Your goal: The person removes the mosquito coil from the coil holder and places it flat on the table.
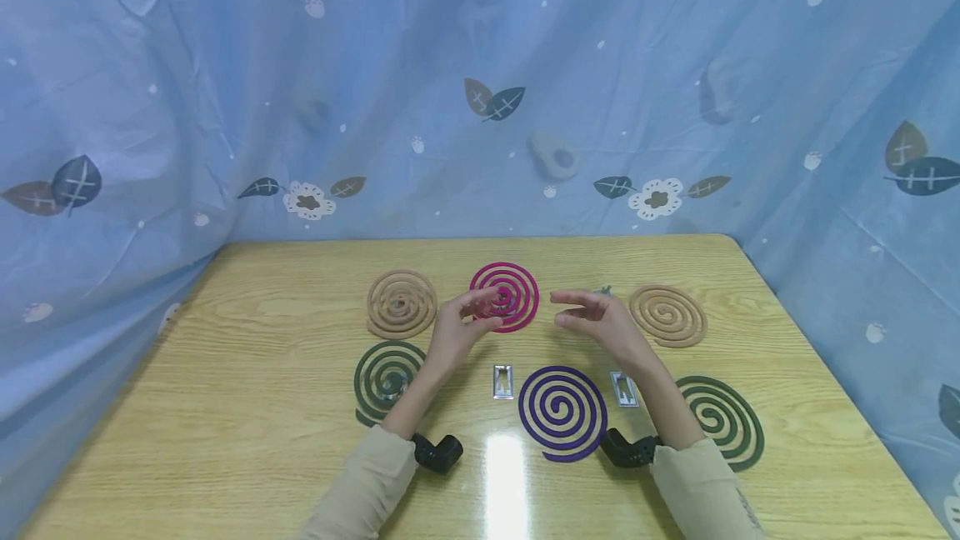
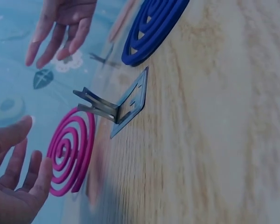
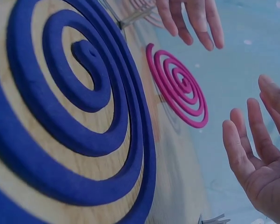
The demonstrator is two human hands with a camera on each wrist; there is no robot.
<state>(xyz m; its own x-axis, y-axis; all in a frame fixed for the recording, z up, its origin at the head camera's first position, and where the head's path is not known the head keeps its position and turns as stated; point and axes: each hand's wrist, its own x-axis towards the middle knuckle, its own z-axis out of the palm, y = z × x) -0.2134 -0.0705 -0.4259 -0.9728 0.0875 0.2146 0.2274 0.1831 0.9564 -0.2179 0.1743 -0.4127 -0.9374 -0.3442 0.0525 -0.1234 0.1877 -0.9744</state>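
Observation:
Both hands hover over the middle of the table, palms facing across a gap, holding nothing. My left hand (image 1: 461,323) is in front of the magenta mosquito coil (image 1: 536,298), its fingers overlapping the coil's left part in the head view. To the right, my right hand (image 1: 603,322) has its fingers loosely bent, with a bit of metal (image 1: 604,290) partly hidden behind it. Nearer me lie a purple-blue mosquito coil (image 1: 570,457) and a flat metal coil stand (image 1: 503,368), whose prongs are bent up in the left wrist view. Another metal stand (image 1: 628,403) lies beside the right forearm.
A tan coil (image 1: 393,334) and a dark green coil (image 1: 365,417) lie on the left, metal showing at their centres. Another tan coil (image 1: 678,344) and green coil (image 1: 759,432) lie on the right. Blue patterned cloth (image 1: 420,48) hangs behind the wooden table (image 1: 225,407).

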